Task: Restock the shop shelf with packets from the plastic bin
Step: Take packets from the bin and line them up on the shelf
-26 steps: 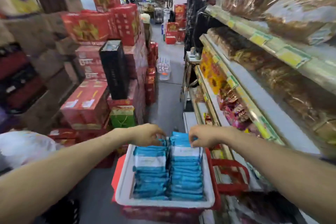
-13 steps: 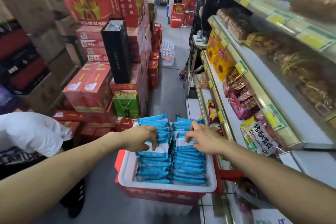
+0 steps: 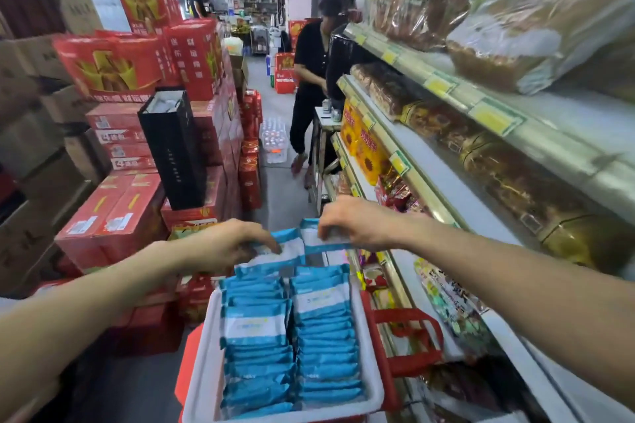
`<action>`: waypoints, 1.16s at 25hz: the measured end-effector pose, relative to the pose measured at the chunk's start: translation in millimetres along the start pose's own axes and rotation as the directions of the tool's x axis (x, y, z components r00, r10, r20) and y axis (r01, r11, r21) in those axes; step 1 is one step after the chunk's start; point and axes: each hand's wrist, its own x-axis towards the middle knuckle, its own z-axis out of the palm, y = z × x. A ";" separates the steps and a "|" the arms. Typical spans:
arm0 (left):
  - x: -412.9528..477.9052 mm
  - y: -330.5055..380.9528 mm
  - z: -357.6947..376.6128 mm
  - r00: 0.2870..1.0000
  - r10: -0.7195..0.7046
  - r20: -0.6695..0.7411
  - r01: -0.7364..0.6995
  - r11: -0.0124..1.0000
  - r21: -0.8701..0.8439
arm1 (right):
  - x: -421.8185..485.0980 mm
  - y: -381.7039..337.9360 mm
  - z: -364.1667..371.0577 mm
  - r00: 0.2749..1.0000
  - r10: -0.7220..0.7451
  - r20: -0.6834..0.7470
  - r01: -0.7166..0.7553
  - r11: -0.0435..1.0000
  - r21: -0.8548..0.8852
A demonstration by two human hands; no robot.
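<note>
Head view, nearest first: two bare forearms come in from the bottom corners over a white plastic bin (image 3: 206,364) set on a red basket (image 3: 409,340), whose handle loop sticks out on the right, between the bin and the shelf (image 3: 481,216). The frame cuts off the bin's near edge. Inside stand packets (image 3: 323,336) in two tight rows, blue with a white panel, the print too blurred to read.

Above the bin's far end, the left hand (image 3: 233,244) curls its fingers over one packet (image 3: 275,254) lifted clear of the rows. Just beside it, the right hand (image 3: 357,223) pinches a second packet (image 3: 319,240) by its top edge. Whether either hand has more than one, I cannot tell.

Red cartons (image 3: 113,213) crowd the left of the aisle, with a tall black box (image 3: 171,151) upright on them. On the right the shelf tiers carry snack bags, yellow sunflower packs (image 3: 364,144) and, highest, bread bags (image 3: 422,7).

Farther down, a person in black (image 3: 309,79) stands at the shelf end, near wrapped bottles (image 3: 273,141) on the floor.
</note>
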 end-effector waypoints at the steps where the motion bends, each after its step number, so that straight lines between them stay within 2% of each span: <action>1: 15.2 7.7 -32.0 0.998 0.003 -0.061 -0.006 0.999 -0.035 | -0.4 13.8 -36.0 0.999 0.022 -0.050 -0.024 0.999 -0.038; 5: 84.9 73.3 -159.9 0.964 0.125 -0.233 -0.159 0.978 -0.135 | -49.9 70.4 -190.6 0.960 0.201 -0.197 -0.209 0.978 -0.022; 8: 139.8 138.7 -222.4 0.928 0.290 -0.235 -0.334 0.925 -0.179 | -121.2 79.8 -262.9 0.926 0.296 -0.233 -0.309 0.951 -0.022; 11: 193.9 203.6 -244.8 0.861 0.470 -0.195 -0.500 0.851 -0.159 | -208.4 76.5 -293.3 0.870 0.422 -0.255 -0.434 0.901 0.008; 14: 240.5 278.4 -241.3 0.788 0.597 -0.149 -0.615 0.777 -0.134 | -311.3 75.0 -293.4 0.761 0.599 -0.248 -0.605 0.794 0.063; 16: 263.7 324.5 -228.3 0.735 0.669 -0.108 -0.677 0.721 -0.144 | -374.2 69.7 -279.2 0.645 0.731 -0.221 -0.736 0.673 0.078; 20: 288.2 375.7 -206.2 0.665 0.745 -0.060 -0.746 0.656 -0.117 | -443.8 55.1 -245.0 0.513 0.851 -0.113 -0.839 0.525 0.142; 25: 295.8 412.0 -194.6 0.623 0.782 0.000 -0.774 0.616 -0.147 | -481.1 40.4 -230.5 0.418 0.905 -0.079 -0.890 0.425 0.167; 27: 298.5 421.6 -190.2 0.625 0.780 0.001 -0.770 0.617 -0.164 | -486.4 39.7 -221.3 0.386 0.919 -0.076 -0.919 0.390 0.052; 29: 299.1 431.5 -183.7 0.608 0.794 0.021 -0.782 0.603 -0.157 | -489.3 41.7 -210.6 0.393 0.912 -0.116 -0.916 0.378 -0.132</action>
